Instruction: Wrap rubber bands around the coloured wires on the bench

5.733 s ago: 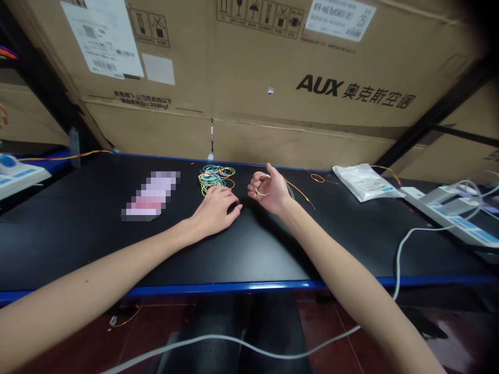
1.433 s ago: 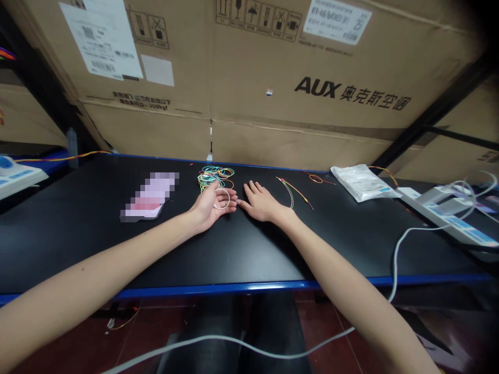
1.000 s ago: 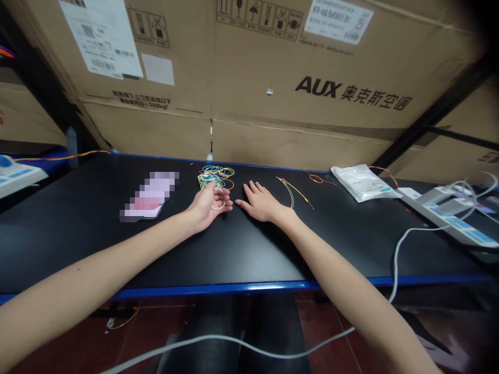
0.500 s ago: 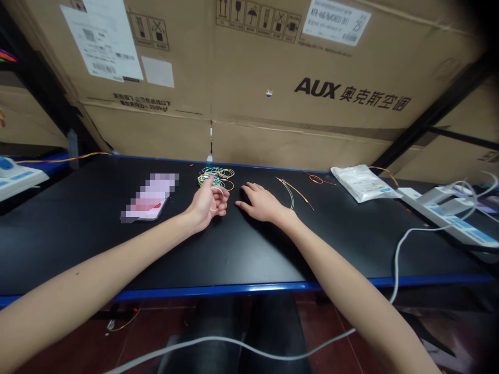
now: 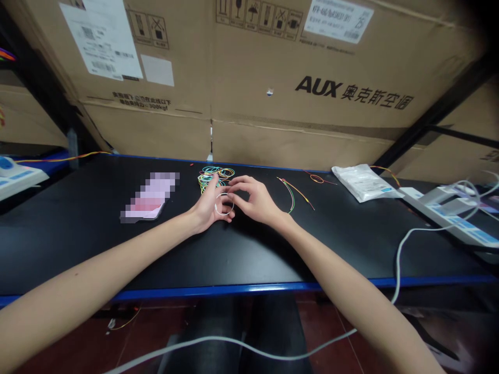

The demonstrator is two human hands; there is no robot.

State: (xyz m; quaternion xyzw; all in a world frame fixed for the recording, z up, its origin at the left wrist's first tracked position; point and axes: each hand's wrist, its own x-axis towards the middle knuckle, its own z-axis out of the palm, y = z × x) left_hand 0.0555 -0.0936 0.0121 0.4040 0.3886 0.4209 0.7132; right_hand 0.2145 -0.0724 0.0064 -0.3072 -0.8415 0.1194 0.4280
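Observation:
A thin white loop of wire stands between my two hands over the black table. My left hand pinches its left side with curled fingers. My right hand has come in from the right, its thumb and forefinger closed on the loop's upper right edge. Just behind both hands lies a heap of coloured wire loops, green, yellow, blue and orange.
A blurred pink flat object lies to the left. Straight coloured wires lie to the right, then a white plastic bag and a white power strip with a grey cable. Large cardboard boxes wall the back.
My right hand lifted off the table, where it lay flat, and moved left to pinch the white loop. My left hand kept the loop and turned it upright.

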